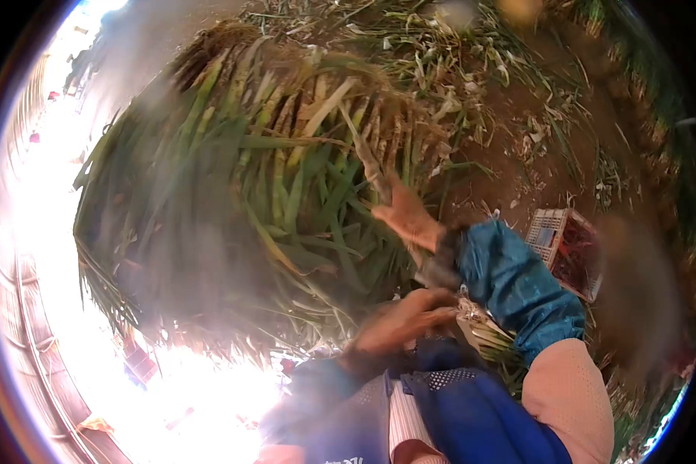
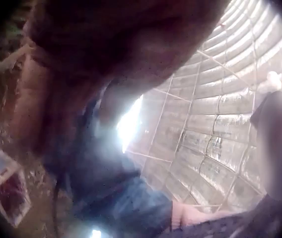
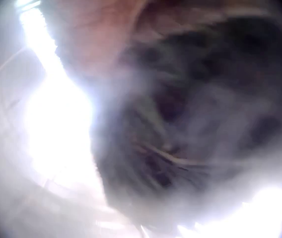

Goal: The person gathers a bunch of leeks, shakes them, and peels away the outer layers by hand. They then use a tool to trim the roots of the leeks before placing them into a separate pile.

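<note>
In the head view, my right hand (image 1: 410,215), below a blue sleeve cover, grips a long onion stalk (image 1: 366,155) with a pale, thin far end. The stalk lies slantwise over a large heap of green onions (image 1: 286,170), roots away from me and leaves toward the left. My left hand (image 1: 400,319) is blurred, close to my body and just below the right wrist. Its fingers point right; I cannot tell whether they hold anything. In the left wrist view, a dark hand (image 2: 116,39) fills the top. Part of a hand (image 3: 101,34) shows blurred in the right wrist view.
A white plastic crate (image 1: 545,232) with dark reddish contents stands on the soil at the right. Leaf scraps (image 1: 472,46) litter the ground behind the heap. More stalks (image 1: 483,332) lie by my right side. Bright glare covers the left.
</note>
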`<state>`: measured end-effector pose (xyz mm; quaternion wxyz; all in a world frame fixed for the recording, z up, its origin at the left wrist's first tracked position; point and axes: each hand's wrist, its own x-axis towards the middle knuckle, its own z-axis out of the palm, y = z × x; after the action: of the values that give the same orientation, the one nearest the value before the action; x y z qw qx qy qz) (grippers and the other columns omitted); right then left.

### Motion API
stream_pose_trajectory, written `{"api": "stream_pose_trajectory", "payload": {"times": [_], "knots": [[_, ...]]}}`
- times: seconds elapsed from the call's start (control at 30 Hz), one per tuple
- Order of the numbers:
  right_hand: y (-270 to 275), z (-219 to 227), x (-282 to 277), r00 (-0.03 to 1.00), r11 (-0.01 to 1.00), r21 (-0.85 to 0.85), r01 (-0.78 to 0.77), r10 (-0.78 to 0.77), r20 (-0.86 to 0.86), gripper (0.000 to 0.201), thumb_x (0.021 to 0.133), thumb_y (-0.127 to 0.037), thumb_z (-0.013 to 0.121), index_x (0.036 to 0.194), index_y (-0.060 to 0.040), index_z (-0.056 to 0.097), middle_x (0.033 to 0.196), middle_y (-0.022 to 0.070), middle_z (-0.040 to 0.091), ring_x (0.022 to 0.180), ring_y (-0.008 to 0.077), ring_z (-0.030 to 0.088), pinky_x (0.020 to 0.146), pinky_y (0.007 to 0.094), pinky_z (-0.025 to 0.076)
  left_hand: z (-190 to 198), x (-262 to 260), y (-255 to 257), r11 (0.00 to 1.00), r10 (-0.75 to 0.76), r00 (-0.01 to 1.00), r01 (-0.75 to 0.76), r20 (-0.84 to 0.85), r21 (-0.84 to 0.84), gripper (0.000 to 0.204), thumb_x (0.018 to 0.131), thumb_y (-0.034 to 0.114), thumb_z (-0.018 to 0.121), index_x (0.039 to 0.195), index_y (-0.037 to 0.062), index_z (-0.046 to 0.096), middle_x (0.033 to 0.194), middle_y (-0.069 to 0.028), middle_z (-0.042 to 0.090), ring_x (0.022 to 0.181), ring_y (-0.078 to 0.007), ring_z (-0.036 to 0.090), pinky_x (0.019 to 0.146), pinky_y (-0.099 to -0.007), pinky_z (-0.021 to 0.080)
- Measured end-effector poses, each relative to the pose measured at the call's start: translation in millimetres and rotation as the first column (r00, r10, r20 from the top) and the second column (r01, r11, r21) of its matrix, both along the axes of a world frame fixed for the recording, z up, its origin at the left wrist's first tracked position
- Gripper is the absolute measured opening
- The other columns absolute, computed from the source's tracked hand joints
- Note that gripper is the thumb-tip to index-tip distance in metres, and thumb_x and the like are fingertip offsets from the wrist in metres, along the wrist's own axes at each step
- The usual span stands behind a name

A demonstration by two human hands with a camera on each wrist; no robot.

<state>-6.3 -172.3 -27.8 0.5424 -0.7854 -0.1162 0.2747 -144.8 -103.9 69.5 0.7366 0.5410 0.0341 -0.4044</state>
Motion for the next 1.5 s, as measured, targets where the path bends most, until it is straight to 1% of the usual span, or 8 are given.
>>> {"api": "stream_pose_trajectory", "payload": {"times": [0.1, 0.33, 0.57, 0.87, 0.97, 1.07, 1.33, 1.5], "knots": [[23, 32, -48, 0.997, 0.966, 0.250, -0.071, 0.075, -0.008, 0.074, 0.071, -0.020, 0.066, 0.133, -0.0044, 0.028, 0.130, 0.0176, 0.042, 0.119, 0.0296, 0.042, 0.096, 0.0468, 0.035, -10, -4, 71, 0.944, 0.124, 0.991, -0.133, 0.049, 0.303, 0.021, 0.086, 0.013, 0.055, 0.102, -0.0007, 0.058, 0.082, -0.0057, 0.061, 0.063, -0.0121, 0.057, 0.057, -0.0238, 0.047], [77, 51, -97, 0.984, 0.987, -0.075, -0.139, 0.130, -0.119, 0.076, 0.072, -0.023, 0.060, 0.131, 0.0078, 0.023, 0.092, 0.0311, 0.057, 0.089, 0.0427, 0.056, 0.077, 0.0417, 0.044, -51, 38, 206, 0.425, 0.259, 0.816, -0.577, 0.517, 0.698, 0.018, 0.080, 0.008, 0.050, 0.093, -0.0002, 0.060, 0.077, -0.0134, 0.063, 0.071, -0.0259, 0.060, 0.065, -0.0352, 0.046], [124, 33, -30, 0.996, 0.984, -0.166, -0.065, 0.053, -0.077, 0.072, 0.073, -0.023, 0.057, 0.126, 0.0120, 0.025, 0.077, 0.0292, 0.058, 0.074, 0.0409, 0.058, 0.066, 0.0426, 0.045, -106, 109, 226, 0.173, 0.034, 0.610, -0.784, 0.792, 0.596, 0.021, 0.081, 0.004, 0.042, 0.097, -0.0026, 0.054, 0.093, -0.0220, 0.056, 0.088, -0.0392, 0.052, 0.076, -0.0424, 0.041], [97, 45, -64, 0.953, 0.962, -0.114, -0.248, 0.222, -0.206, 0.053, 0.074, -0.022, 0.056, 0.113, 0.0062, 0.034, 0.087, 0.0304, 0.057, 0.080, 0.0446, 0.056, 0.069, 0.0465, 0.045, -134, 117, 224, 0.099, 0.179, 0.509, -0.861, 0.842, 0.499, 0.021, 0.076, 0.002, 0.044, 0.095, -0.0050, 0.052, 0.091, -0.0244, 0.055, 0.086, -0.0379, 0.052, 0.078, -0.0400, 0.041], [110, 29, -38, 0.981, 0.976, -0.138, -0.171, 0.156, -0.113, 0.052, 0.073, -0.020, 0.056, 0.111, 0.0072, 0.034, 0.075, 0.0302, 0.056, 0.074, 0.0455, 0.055, 0.065, 0.0479, 0.044, -135, 124, 227, 0.094, 0.177, 0.577, -0.816, 0.797, 0.570, 0.021, 0.074, 0.004, 0.050, 0.093, -0.0040, 0.051, 0.091, -0.0233, 0.056, 0.086, -0.0388, 0.053, 0.076, -0.0402, 0.042], [116, 26, -13, 0.997, 0.986, -0.145, -0.079, 0.079, -0.005, 0.051, 0.073, -0.019, 0.056, 0.109, 0.0087, 0.033, 0.071, 0.0323, 0.055, 0.072, 0.0472, 0.055, 0.063, 0.0494, 0.042, -144, 138, 223, -0.058, -0.144, 0.799, -0.596, 0.584, 0.801, 0.022, 0.073, 0.006, 0.053, 0.093, -0.0027, 0.052, 0.091, -0.0219, 0.056, 0.085, -0.0393, 0.053, 0.074, -0.0414, 0.043], [63, 70, -57, 0.959, 0.947, -0.185, -0.262, 0.234, -0.163, 0.053, 0.074, -0.018, 0.059, 0.110, 0.0081, 0.030, 0.073, 0.0307, 0.056, 0.072, 0.0470, 0.056, 0.063, 0.0497, 0.044, -94, 128, 232, 0.280, 0.073, 0.949, -0.315, 0.307, 0.907, 0.032, 0.064, 0.010, 0.061, 0.092, -0.0049, 0.056, 0.083, -0.0210, 0.061, 0.078, -0.0313, 0.060, 0.069, -0.0371, 0.045], [72, 49, -54, 0.990, 0.960, -0.241, -0.141, 0.138, -0.028, 0.056, 0.074, -0.018, 0.060, 0.113, 0.0088, 0.030, 0.073, 0.0307, 0.056, 0.072, 0.0465, 0.056, 0.063, 0.0500, 0.044, -53, 80, 197, 0.615, 0.336, 0.926, -0.355, 0.173, 0.704, 0.033, 0.068, 0.010, 0.058, 0.097, -0.0050, 0.056, 0.081, -0.0115, 0.061, 0.074, -0.0192, 0.057, 0.065, -0.0317, 0.045]]}}
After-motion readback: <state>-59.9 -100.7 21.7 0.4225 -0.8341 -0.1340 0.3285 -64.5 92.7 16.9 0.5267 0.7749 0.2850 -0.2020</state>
